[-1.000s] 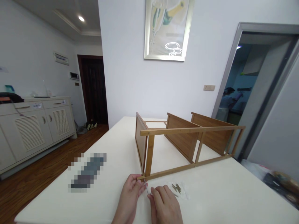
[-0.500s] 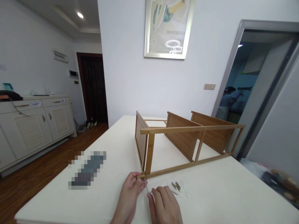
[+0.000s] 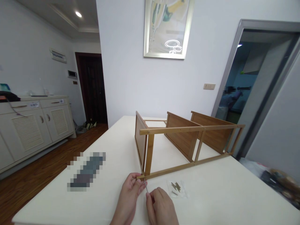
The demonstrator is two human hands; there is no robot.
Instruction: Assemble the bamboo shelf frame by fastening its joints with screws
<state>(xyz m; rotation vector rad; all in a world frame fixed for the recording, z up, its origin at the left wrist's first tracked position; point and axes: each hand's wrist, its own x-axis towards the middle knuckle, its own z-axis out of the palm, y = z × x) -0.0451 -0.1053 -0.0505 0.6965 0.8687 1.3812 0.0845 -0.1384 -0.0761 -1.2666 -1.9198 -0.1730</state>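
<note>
A wooden shelf frame lies on its side on the white table, its shelf panels standing upright. My left hand is closed around the frame's near left corner, thumb and fingers on the end of the lower rail. My right hand pinches a thin metal hex key, whose far tip meets the rail close to that corner. Just right of my right hand, a clear plastic bag lies flat with several brass-coloured screws on it or in it.
A pixelated dark object lies on the table's left side. White cabinets stand along the left wall. Bags and other items are piled beyond the table's right edge. Through the doorway, a person stands in another room.
My right hand has turned and shifted slightly left with the hex key, uncovering more of the screws. My left hand keeps its hold on the corner. The view has shifted slightly.
</note>
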